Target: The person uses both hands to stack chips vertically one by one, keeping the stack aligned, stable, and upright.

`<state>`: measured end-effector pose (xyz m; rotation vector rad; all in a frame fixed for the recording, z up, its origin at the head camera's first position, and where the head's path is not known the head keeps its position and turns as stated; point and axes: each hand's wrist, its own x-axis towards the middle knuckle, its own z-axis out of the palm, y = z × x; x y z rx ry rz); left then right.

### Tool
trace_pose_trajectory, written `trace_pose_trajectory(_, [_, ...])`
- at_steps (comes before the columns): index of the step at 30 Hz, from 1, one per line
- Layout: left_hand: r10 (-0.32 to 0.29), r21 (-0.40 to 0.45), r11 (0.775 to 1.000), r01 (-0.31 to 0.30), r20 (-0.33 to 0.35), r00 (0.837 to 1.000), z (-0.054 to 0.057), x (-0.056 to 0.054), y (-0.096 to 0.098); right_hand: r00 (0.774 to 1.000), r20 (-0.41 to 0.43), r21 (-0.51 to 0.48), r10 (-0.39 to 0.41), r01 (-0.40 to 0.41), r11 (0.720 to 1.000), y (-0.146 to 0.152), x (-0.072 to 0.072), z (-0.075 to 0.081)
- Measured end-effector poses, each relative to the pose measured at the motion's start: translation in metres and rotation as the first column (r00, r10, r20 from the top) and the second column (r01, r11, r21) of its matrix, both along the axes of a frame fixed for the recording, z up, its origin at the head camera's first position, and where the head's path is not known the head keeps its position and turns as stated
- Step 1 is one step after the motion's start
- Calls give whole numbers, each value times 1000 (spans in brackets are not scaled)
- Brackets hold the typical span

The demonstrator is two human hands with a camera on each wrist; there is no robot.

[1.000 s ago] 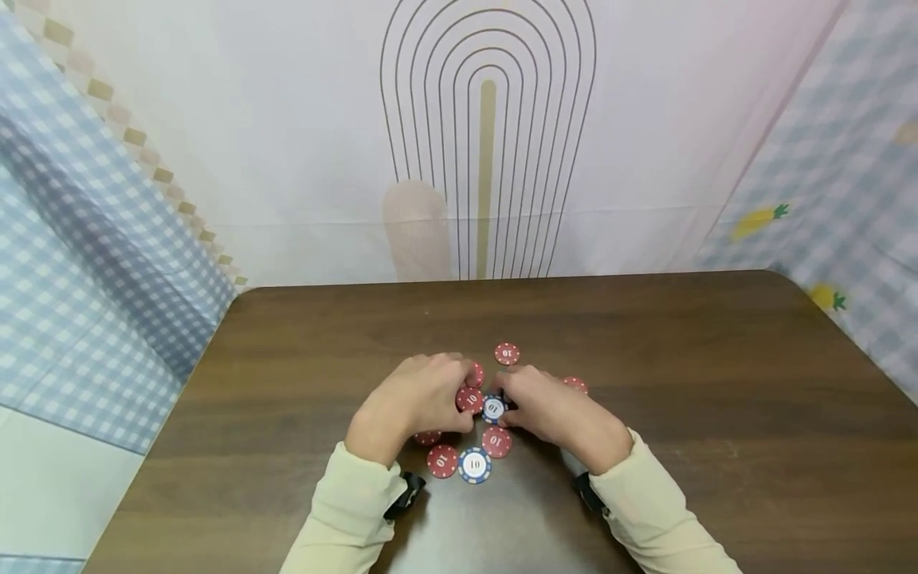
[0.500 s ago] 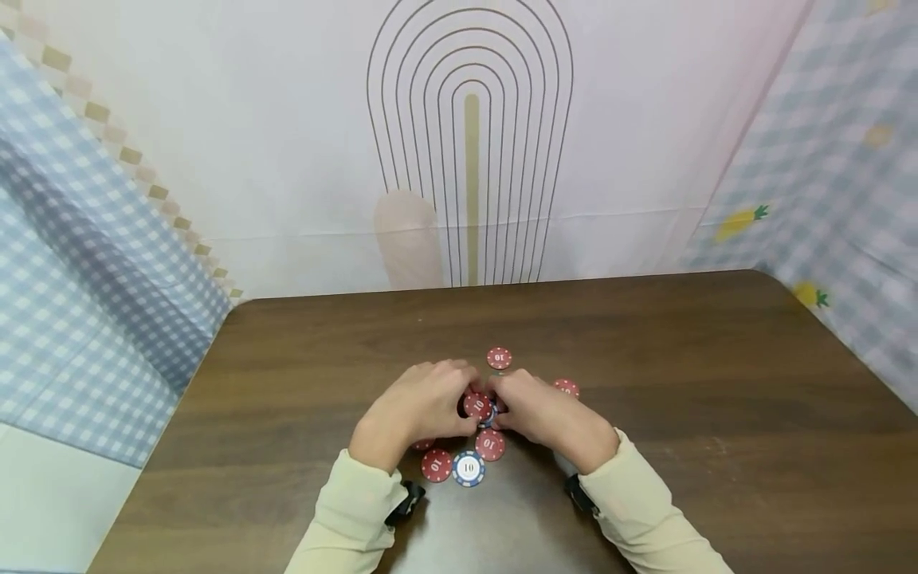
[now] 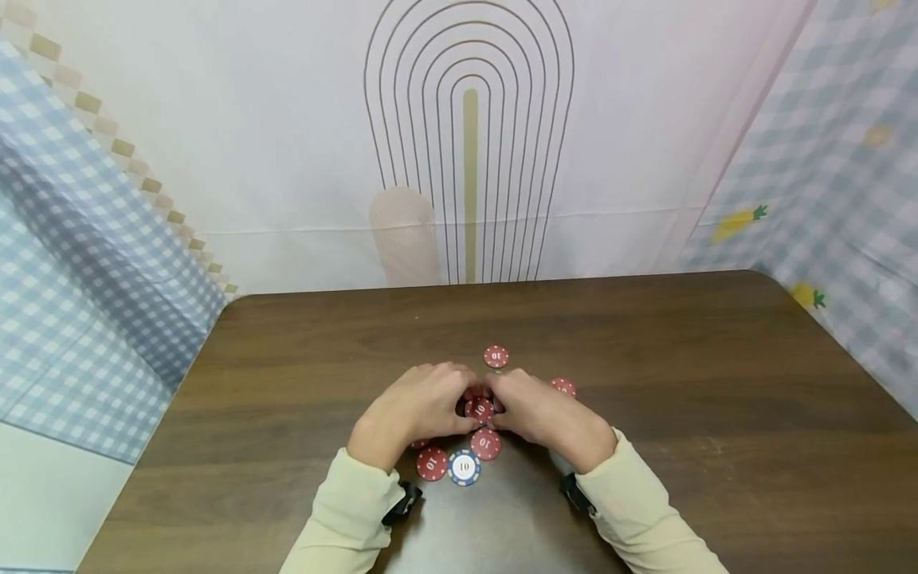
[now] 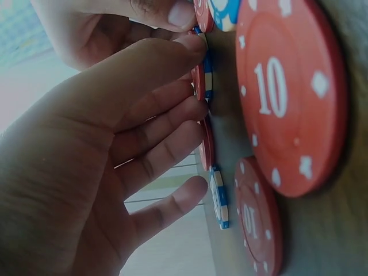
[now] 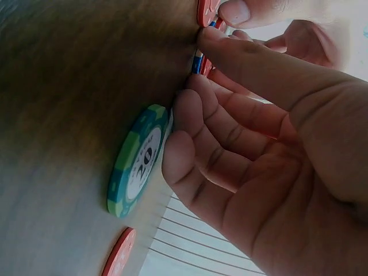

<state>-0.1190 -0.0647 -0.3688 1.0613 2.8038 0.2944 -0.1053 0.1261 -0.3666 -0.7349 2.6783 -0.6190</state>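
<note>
A red poker chip marked 10 (image 3: 480,410) lies on top of a blue-and-white poker chip (image 4: 208,75), forming a short stack between the two hands. The left hand (image 3: 419,402) pinches the red chip from the left, its thumb at the near edge and fingers at the far edge. From the right, the right hand (image 3: 541,406) curls thumb and fingertips round the same stack, at the blue-and-white chip's level. The hands nearly meet, thumb by thumb. In the head view the hands hide most of the lower chip.
Loose red chips lie in front, including one chip (image 3: 485,444) and another (image 3: 432,463), with a blue-and-white chip (image 3: 464,467) between. Further red chips sit behind (image 3: 496,356) and right (image 3: 562,386). A green 20 chip (image 5: 138,164) lies beside the right fingers on the brown table (image 3: 681,343).
The left hand has brought the red chip rightward and down onto the blue-and-white chip in the right hand. The head view has shifted slightly.
</note>
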Motion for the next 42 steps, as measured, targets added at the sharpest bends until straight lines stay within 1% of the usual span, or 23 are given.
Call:
trace_pose_trajectory(3, [-3,26,1000,2,16,1000,0,0,-2,1000,6,2,-6,6,1000,0,1,-1])
trace_pose_trajectory(5, [-2,45,999,1,13,1000,0,-1,-4,1000,1,-5,3,-3,1000,1,1,-2])
trace_pose_trajectory(6, [1,55,998,-1,4,1000,0,-2,-6,1000,-10,-6,18,-18,1000,2,1,-2])
trace_pose_trajectory(8, [17,77,997,-14,-36,999,0,-2,-9,998,-40,2,53,-53,999,2,1,-3])
trace_pose_trajectory(10, [49,90,995,-40,-100,994,0,-3,-12,994,-70,16,86,-85,996,2,1,-3])
trace_pose_trajectory(12, [98,105,991,-82,-153,983,-1,-3,-14,990,-87,38,107,-104,994,2,1,-3])
trace_pose_trajectory(14, [154,120,984,-133,-183,971,-2,-2,-14,990,-89,51,109,-105,993,1,1,-3])
trace_pose_trajectory(16, [199,121,976,-178,-186,962,-4,-2,-14,990,-86,58,109,-104,993,0,2,-3])
trace_pose_trajectory(18, [230,121,970,-212,-173,958,-6,-2,-13,990,-85,61,110,-105,993,-1,2,-2])
trace_pose_trajectory(20, [249,116,966,-233,-152,956,-7,-2,-12,989,-93,66,118,-112,992,-1,2,-2])
trace_pose_trajectory(22, [256,106,964,-244,-121,959,-8,-2,-11,988,-93,63,120,-115,991,-2,1,-2])
trace_pose_trajectory(25, [250,90,966,-244,-74,965,-11,-1,-11,988,-93,71,123,-117,991,-3,1,-1])
trace_pose_trajectory(28, [243,75,968,-239,-54,969,-13,0,-12,988,-90,83,126,-119,989,-5,0,-1])
trace_pose_trajectory(33, [241,68,969,-236,-62,969,-14,0,-12,987,-85,74,135,-129,989,-4,0,-2])
trace_pose_trajectory(37, [236,59,971,-233,-64,970,-14,-2,-9,992,-48,59,116,-113,992,-1,0,-2])
trace_pose_trajectory(39, [233,44,972,-230,-78,969,-14,-3,-8,995,-24,55,101,-100,994,0,0,-2])
trace_pose_trajectory(42, [223,14,975,-223,-125,967,-14,-5,-7,996,1,46,86,-86,995,1,0,-1])
